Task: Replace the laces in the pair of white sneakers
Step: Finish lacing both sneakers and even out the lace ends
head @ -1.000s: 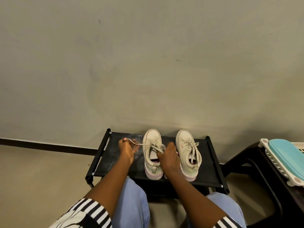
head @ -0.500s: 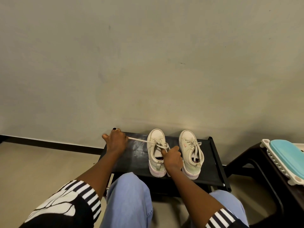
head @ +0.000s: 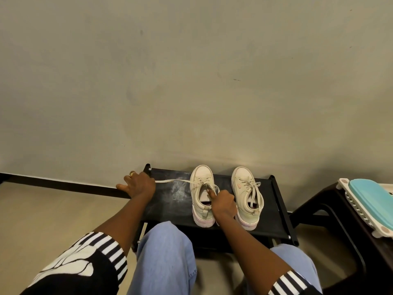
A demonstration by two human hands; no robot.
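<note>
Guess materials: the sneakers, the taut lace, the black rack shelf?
Sneakers: smooth matte off-white uppers, likely leather or synthetic, with pinkish soles that look rubbery. Lace: flat cream band stretched taut, probably woven textile. Rack shelf: matte black sheet with a whitish dusty smear. It could be fabric or plastic; I cannot tell which.

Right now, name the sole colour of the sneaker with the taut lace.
Pale pink: thick sole of the cream-white sneaker, best in head view.

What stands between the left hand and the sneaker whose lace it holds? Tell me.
Nothing visible. The lace runs clear from the sneaker to the left hand over bare rack; the right hand sits at the tongue.
</note>
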